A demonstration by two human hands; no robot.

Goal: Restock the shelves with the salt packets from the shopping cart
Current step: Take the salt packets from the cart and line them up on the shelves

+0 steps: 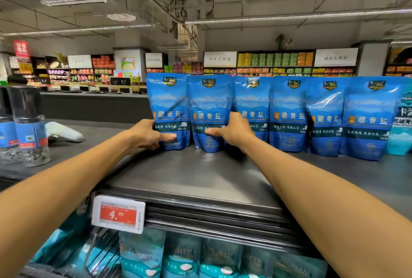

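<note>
Several blue salt packets stand upright in a row along the back of the dark top shelf. My left hand grips the left edge of the leftmost packet, thumb across its front. My right hand holds the right side of the second packet, thumb on its front and fingers behind it. The remaining packets stand untouched to the right. The shopping cart is out of view.
Clear grinder bottles with blue labels stand at the left of the shelf, and a white object lies behind them. A teal packet ends the row at right. A red price tag hangs on the shelf's front edge, with teal packets below.
</note>
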